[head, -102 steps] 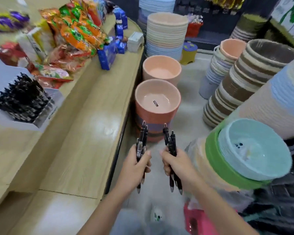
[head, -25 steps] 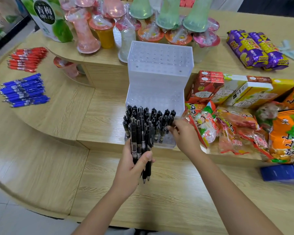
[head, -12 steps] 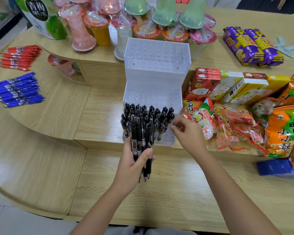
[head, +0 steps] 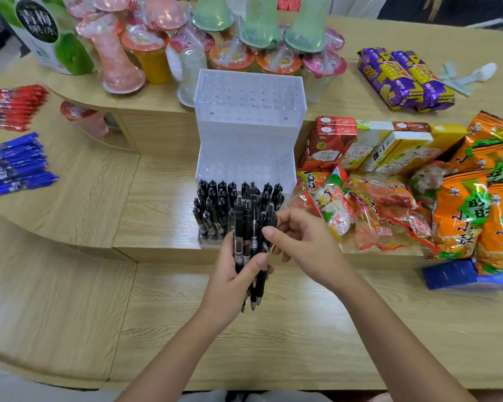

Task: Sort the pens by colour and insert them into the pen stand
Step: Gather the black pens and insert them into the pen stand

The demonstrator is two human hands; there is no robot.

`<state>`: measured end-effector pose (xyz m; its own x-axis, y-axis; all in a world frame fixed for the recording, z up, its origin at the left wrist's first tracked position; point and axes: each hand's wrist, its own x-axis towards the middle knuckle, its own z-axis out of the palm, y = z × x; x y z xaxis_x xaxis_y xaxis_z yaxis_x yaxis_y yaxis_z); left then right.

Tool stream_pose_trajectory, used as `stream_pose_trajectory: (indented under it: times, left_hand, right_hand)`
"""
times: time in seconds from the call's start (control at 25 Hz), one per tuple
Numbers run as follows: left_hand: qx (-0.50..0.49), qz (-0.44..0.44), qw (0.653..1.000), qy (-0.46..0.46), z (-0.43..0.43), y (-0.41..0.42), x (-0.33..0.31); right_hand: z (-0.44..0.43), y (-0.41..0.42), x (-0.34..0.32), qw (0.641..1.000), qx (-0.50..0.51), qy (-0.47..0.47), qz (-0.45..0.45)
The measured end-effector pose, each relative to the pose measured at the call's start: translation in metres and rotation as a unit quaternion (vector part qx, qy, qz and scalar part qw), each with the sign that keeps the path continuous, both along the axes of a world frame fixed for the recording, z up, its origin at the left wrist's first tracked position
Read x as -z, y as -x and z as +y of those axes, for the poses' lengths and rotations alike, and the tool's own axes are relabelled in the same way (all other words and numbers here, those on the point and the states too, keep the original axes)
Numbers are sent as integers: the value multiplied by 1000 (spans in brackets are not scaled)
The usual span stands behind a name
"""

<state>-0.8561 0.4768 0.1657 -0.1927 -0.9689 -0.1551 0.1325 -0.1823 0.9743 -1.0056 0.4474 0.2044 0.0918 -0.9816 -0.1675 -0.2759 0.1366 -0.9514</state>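
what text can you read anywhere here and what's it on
"青梅果冻": round black label on the green and white bag
"Pejoy 百醇": red box
"小小酥": orange snack bag
Too warped to read: print on the purple packs and the red snack packets.
Too small to read: labels on the black pens in the left hand, the red pens and the blue pens.

- One white pen stand [head: 249,117], three tiers, just beyond the fingers.
- Standing black pens [head: 215,204]: roughly two dozen, too crowded for an exact count.
- Held black pens [head: 246,227]: at least four, between the fingers of two hands, the left hand [head: 235,274] and the right hand [head: 302,245].
- One blue pen pile [head: 15,165] and one red pen pile [head: 12,107], far left of the fingers.
- Two purple packets [head: 404,78], beyond the fingers to the right.
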Motion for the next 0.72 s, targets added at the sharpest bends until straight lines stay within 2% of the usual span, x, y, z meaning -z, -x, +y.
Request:
stream_pose_trajectory:
  times: [0.12, 0.24, 0.32, 0.36, 0.44, 0.52, 0.72]
  left_hand:
    - [-2, -6, 1000, -5, -4, -1, 0]
    - [-8, -16, 1000, -14, -6, -5, 3]
    - [-23, -23, 999, -18, -8, -8, 6]
    - [-30, -23, 999, -20, -8, -10, 8]
    - [-37, -21, 999, -22, -9, -11, 9]
    - [-38, -21, 999, -24, -10, -12, 9]
    - [-42, -23, 999, -23, -12, -11, 7]
  right_hand:
    - [-5, 9, -10, 999, 28, 17, -32]
    - [-18, 22, -17, 990, 116, 54, -50]
    - [-29, 28, -16, 977, 188, 101, -29]
    - [-33, 30, -13, 969, 208, 130, 11]
    - [-39, 27, -2, 957, 204, 176, 108]
    - [-42, 20, 12, 949, 175, 206, 165]
    - [-46, 11, 47, 946, 95, 234, 202]
